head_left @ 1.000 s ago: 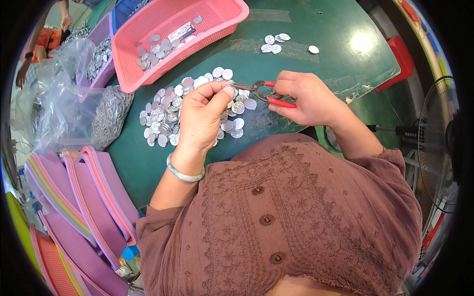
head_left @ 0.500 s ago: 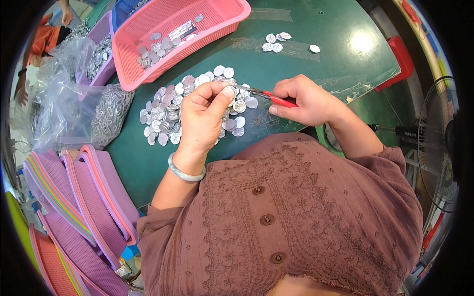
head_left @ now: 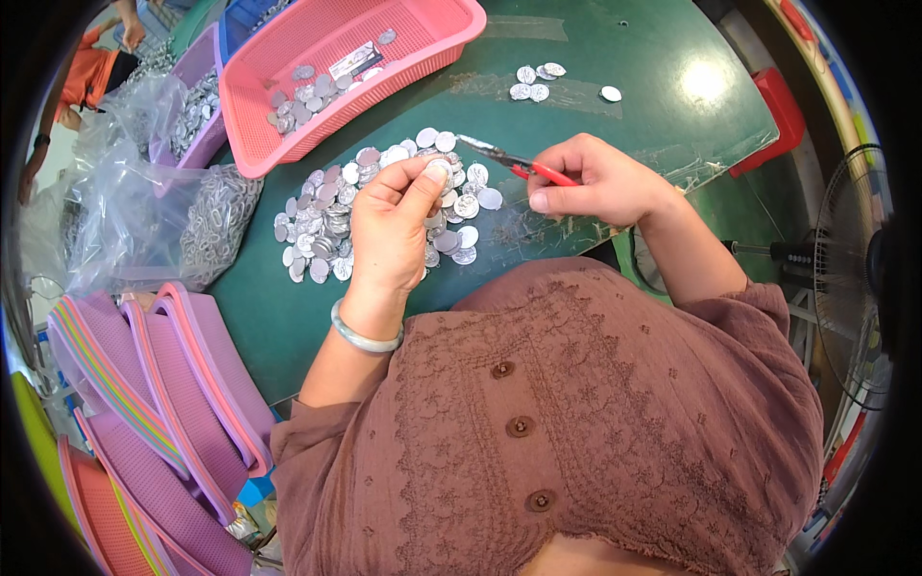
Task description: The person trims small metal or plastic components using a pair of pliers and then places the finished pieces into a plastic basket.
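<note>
My left hand (head_left: 394, 221) is closed in a pinch on a small silver disc (head_left: 440, 169), mostly covered by the thumb and finger. Wrapped around red-handled pliers (head_left: 538, 172), my right hand (head_left: 600, 182) keeps their metal jaws just to the right of the pinched disc, apart from it. Beneath and around my left hand spreads a pile of round silver discs (head_left: 322, 226) on the green table (head_left: 663, 115). Farther back lie several loose discs (head_left: 540, 92), with a single disc (head_left: 611, 94) to their right.
A pink basket (head_left: 384, 86) holding more discs stands at the back left. Beside it are a purple basket (head_left: 200, 106) and a clear bag of metal links (head_left: 216, 226). Stacked purple baskets (head_left: 163, 403) sit at lower left, a fan (head_left: 850, 269) at right. Another person's hand (head_left: 133, 35) shows at far left.
The pliers' jaws have moved off the disc, swinging upward and away from my left fingers. My right hand has shifted slightly; the left still pinches the disc.
</note>
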Demonstrator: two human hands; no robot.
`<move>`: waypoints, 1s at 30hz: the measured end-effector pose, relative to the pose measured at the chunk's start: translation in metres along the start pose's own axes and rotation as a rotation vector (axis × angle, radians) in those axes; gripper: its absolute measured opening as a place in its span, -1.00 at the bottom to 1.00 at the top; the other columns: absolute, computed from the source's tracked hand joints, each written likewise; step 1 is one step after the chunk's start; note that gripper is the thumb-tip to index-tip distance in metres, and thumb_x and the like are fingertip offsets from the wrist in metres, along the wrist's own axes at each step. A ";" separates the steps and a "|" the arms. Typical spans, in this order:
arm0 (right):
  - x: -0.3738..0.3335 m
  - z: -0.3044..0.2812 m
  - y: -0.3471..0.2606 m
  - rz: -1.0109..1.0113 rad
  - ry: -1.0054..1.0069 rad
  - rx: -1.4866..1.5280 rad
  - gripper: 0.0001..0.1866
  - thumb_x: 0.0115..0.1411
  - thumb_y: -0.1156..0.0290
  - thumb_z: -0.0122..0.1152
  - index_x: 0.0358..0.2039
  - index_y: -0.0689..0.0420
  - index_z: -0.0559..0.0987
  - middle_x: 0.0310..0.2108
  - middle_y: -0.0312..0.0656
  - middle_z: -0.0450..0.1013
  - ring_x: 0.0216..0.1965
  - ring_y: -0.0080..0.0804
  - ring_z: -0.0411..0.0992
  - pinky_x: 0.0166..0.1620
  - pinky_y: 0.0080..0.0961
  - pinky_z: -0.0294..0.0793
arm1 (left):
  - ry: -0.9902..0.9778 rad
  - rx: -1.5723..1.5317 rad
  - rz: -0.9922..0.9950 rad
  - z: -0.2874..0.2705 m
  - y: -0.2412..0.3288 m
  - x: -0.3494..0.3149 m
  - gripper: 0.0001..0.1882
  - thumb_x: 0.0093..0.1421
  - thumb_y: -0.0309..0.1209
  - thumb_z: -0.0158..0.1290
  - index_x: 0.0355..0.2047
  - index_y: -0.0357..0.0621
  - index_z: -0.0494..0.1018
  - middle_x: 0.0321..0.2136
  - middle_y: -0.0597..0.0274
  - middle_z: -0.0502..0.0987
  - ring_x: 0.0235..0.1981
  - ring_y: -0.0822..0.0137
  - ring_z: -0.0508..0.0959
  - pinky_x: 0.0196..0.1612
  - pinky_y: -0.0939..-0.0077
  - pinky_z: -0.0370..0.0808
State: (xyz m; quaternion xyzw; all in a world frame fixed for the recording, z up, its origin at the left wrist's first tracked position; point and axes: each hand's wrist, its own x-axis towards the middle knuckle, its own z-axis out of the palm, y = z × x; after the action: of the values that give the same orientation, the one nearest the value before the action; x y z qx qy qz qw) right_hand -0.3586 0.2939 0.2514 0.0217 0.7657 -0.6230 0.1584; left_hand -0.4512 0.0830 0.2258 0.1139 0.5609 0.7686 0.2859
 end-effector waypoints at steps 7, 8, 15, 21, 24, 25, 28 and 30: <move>0.002 -0.001 0.003 -0.061 0.009 -0.209 -0.71 0.01 0.29 0.22 -0.64 0.22 0.39 -0.72 -0.39 0.20 -0.63 -0.65 0.13 -0.56 -0.61 0.13 | 0.033 -0.065 -0.022 0.004 0.003 -0.001 -0.84 0.09 -0.51 0.09 -0.30 -0.31 0.49 -0.54 0.36 0.48 -0.56 0.61 0.35 -0.48 0.77 0.29; 0.002 0.001 0.004 -0.095 0.024 -0.228 -0.65 0.00 0.26 0.22 -0.70 0.21 0.35 -0.77 -0.39 0.13 -0.67 -0.65 0.07 -0.60 -0.58 0.08 | 0.037 -0.058 -0.020 0.004 0.003 -0.001 -0.84 0.09 -0.51 0.09 -0.30 -0.31 0.49 -0.54 0.35 0.48 -0.56 0.61 0.35 -0.47 0.77 0.30; 0.004 0.004 0.001 -0.122 0.026 -0.263 -0.63 0.01 0.27 0.20 -0.72 0.22 0.31 -0.78 -0.35 0.09 -0.68 -0.62 0.04 -0.60 -0.54 0.06 | 0.014 -0.033 -0.017 0.004 0.003 -0.003 -0.82 0.10 -0.52 0.08 -0.27 -0.31 0.48 -0.50 0.34 0.49 -0.54 0.59 0.38 -0.45 0.76 0.32; 0.005 0.004 0.001 -0.111 0.009 -0.253 -0.64 0.02 0.29 0.19 -0.72 0.23 0.30 -0.79 -0.36 0.08 -0.68 -0.62 0.03 -0.61 -0.54 0.06 | -0.034 -0.003 -0.021 0.000 0.002 -0.003 -0.83 0.11 -0.50 0.07 -0.26 -0.28 0.48 -0.46 0.34 0.51 -0.52 0.57 0.39 -0.41 0.73 0.35; 0.005 0.005 0.000 -0.110 -0.001 -0.249 -0.66 0.02 0.30 0.18 -0.71 0.23 0.33 -0.78 -0.37 0.09 -0.67 -0.63 0.04 -0.60 -0.56 0.07 | -0.028 0.007 0.009 -0.001 0.001 -0.004 -0.83 0.11 -0.52 0.06 -0.27 -0.30 0.47 -0.46 0.33 0.51 -0.51 0.58 0.40 -0.40 0.74 0.35; 0.005 0.005 0.000 -0.113 -0.006 -0.235 -0.67 0.02 0.30 0.18 -0.70 0.23 0.34 -0.78 -0.38 0.10 -0.67 -0.64 0.04 -0.60 -0.56 0.07 | -0.022 0.009 0.032 0.001 0.000 -0.004 -0.84 0.11 -0.53 0.06 -0.28 -0.31 0.47 -0.47 0.33 0.50 -0.50 0.59 0.41 -0.40 0.75 0.35; 0.005 0.005 0.000 -0.100 -0.031 -0.187 -0.70 0.03 0.31 0.18 -0.68 0.23 0.38 -0.76 -0.41 0.13 -0.66 -0.66 0.05 -0.59 -0.58 0.08 | -0.018 0.011 0.084 0.001 -0.002 -0.005 -0.85 0.10 -0.56 0.06 -0.28 -0.32 0.47 -0.46 0.31 0.50 -0.47 0.59 0.43 -0.38 0.76 0.36; 0.005 0.005 -0.001 -0.080 -0.048 -0.166 -0.71 0.03 0.31 0.18 -0.66 0.24 0.40 -0.76 -0.42 0.14 -0.65 -0.67 0.07 -0.58 -0.59 0.09 | -0.013 0.018 0.098 0.001 -0.003 -0.005 -0.84 0.10 -0.56 0.06 -0.28 -0.32 0.47 -0.45 0.31 0.50 -0.45 0.58 0.44 -0.37 0.76 0.37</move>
State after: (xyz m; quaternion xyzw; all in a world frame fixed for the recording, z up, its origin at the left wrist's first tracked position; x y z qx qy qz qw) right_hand -0.3625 0.2885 0.2502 -0.0370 0.8111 -0.5633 0.1532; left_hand -0.4457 0.0820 0.2246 0.1487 0.5598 0.7758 0.2503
